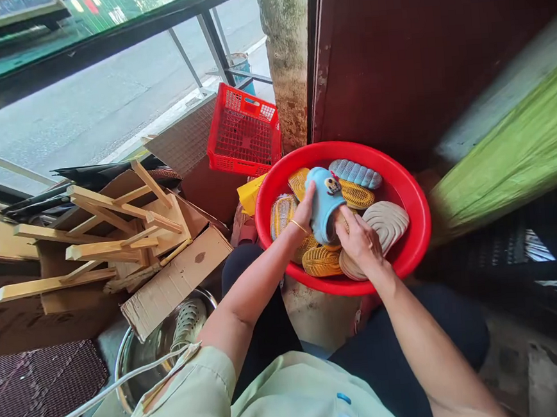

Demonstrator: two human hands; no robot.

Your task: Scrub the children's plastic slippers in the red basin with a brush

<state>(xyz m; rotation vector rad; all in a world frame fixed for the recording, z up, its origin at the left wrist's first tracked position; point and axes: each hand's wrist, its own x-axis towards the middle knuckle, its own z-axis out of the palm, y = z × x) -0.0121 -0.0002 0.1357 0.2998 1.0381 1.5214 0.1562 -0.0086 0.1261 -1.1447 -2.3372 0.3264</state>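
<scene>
A light blue slipper [324, 195] with a dark cartoon figure on its upper is held over a red tub. My left hand [304, 211] grips its side, with the thumb along the upper. At the slipper's opening, my right hand [358, 235] has its fingers closed on the rim; some fingertips are hidden. The red tub [417, 223] holds several other shoes lying in a heap. Among them are a mustard-yellow sole [322, 261], a grey-blue slipper [355, 171], and a beige sole [388, 225] right beside my right hand.
A red plastic crate [246, 137] sits behind the tub, near a stone pillar [288, 53]. To the left, wooden stools [130, 230] lie on cardboard [180, 274] above a metal basin [127, 368] with a shoe inside. Green cloth [514, 145] hangs at right.
</scene>
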